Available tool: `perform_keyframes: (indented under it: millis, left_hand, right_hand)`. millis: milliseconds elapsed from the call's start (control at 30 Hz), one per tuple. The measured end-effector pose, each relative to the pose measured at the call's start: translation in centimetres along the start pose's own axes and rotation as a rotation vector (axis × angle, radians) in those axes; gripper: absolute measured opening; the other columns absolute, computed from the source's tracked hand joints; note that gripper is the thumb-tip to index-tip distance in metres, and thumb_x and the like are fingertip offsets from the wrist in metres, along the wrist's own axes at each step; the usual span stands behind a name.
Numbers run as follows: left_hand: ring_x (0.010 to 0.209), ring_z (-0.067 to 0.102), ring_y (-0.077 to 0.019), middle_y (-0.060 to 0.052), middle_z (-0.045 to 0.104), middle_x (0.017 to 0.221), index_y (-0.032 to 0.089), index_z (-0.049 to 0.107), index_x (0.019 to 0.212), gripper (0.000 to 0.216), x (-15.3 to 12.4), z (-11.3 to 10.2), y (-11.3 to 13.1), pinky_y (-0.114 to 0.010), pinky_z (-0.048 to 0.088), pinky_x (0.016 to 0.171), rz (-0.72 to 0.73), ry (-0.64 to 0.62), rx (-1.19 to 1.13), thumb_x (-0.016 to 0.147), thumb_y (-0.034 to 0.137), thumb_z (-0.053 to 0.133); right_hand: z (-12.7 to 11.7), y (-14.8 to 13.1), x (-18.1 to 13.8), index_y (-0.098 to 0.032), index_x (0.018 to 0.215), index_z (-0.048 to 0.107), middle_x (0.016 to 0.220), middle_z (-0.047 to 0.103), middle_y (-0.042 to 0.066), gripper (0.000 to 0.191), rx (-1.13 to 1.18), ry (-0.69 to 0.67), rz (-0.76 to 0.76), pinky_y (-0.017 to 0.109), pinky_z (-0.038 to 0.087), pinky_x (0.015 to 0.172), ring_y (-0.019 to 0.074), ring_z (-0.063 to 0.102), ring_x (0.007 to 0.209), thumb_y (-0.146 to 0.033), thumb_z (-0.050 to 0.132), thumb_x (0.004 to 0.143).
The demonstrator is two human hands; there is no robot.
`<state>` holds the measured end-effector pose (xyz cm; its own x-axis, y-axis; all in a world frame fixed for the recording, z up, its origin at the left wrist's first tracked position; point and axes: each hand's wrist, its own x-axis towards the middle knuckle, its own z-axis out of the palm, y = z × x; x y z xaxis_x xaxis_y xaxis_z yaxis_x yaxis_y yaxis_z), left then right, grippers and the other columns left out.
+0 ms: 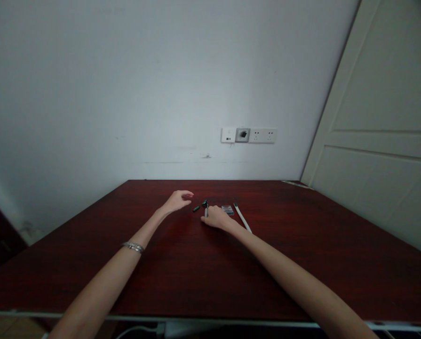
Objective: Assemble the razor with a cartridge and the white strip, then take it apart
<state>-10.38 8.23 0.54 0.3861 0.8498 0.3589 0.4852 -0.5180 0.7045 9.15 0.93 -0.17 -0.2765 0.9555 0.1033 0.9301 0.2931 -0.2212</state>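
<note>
My left hand (177,201) is just above the table, left of the small items, with thumb and fingers apart and nothing between them. My right hand (216,216) is closed round a slim object with a pale shaft (206,212) and a dark green top (205,203). Its exact kind is too small to make out, and the fingers cover part of it. Between the hands a short dark green piece (196,208) lies on the table. Just beyond my right hand sits a small clear plastic case (227,210), its contents unclear.
A long white strip with a dark end (243,218) lies right of the case. The dark red wooden table (182,273) meets a white wall with sockets (263,135). At the right stands a pale panelled door (379,141). A cable (139,328) shows below the front edge.
</note>
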Motion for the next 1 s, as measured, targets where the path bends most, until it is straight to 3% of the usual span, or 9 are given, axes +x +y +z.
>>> perform_keyframes:
  millis: [133,367,600,1000]
  left_hand:
    - [0.109,0.053,-0.0209,-0.012,0.057,0.119,0.016,0.046,0.123,0.063,-0.2,-0.1,-0.1,-0.034,0.039,0.093,0.103,-0.255,0.147,0.061,0.011,0.060]
    - [0.116,0.046,-0.0224,-0.015,0.049,0.127,0.014,0.030,0.132,0.072,0.4,0.2,0.7,-0.035,0.032,0.098,0.046,-0.464,0.216,0.066,0.012,0.058]
    - [0.116,0.047,-0.0209,-0.014,0.053,0.124,0.015,0.030,0.133,0.070,0.7,1.0,0.6,-0.036,0.030,0.099,0.024,-0.489,0.134,0.069,0.009,0.057]
    - [0.114,0.049,-0.0214,-0.012,0.056,0.121,0.015,0.025,0.134,0.077,1.3,1.5,-0.7,-0.035,0.032,0.097,0.023,-0.472,0.167,0.067,0.012,0.062]
  right_hand:
    - [-0.9,0.7,0.0,-0.011,0.084,0.069,0.088,0.068,0.018,0.042,0.015,0.034,0.029,0.027,0.045,0.066,0.0260,0.064,0.082,-0.046,0.047,0.077]
    - [-3.2,4.4,-0.1,-0.014,0.057,0.063,0.062,0.064,0.010,0.037,0.089,0.101,0.060,0.022,0.037,0.054,0.0172,0.060,0.060,-0.040,0.048,0.078]
    - [-3.9,7.2,-0.5,-0.016,0.042,0.048,0.043,0.046,0.001,0.035,0.176,0.207,0.012,0.022,0.026,0.046,0.0102,0.045,0.046,-0.033,0.047,0.073]
    - [-3.8,8.3,-0.8,-0.016,0.041,0.042,0.042,0.039,-0.001,0.036,0.238,0.220,-0.026,0.022,0.025,0.047,0.0093,0.040,0.046,-0.033,0.046,0.072]
